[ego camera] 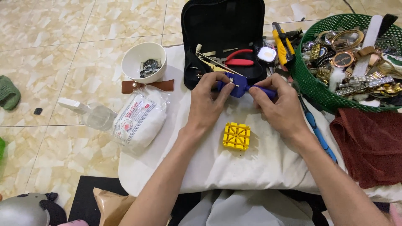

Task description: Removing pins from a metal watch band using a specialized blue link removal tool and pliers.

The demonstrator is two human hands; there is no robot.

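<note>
Blue plastic link-pin tool (239, 86), over the white cloth (259, 163), sits pinched between my left hand (208, 100) and right hand (279, 104); a slipped grip could bend its thin pin.

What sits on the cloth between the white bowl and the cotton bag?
In the head view, a brown leather strap lies between the white bowl and the cotton bag.

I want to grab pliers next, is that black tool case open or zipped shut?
Open. The black tool case lies unzipped, its lid raised, with red-handled pliers showing inside.
</note>
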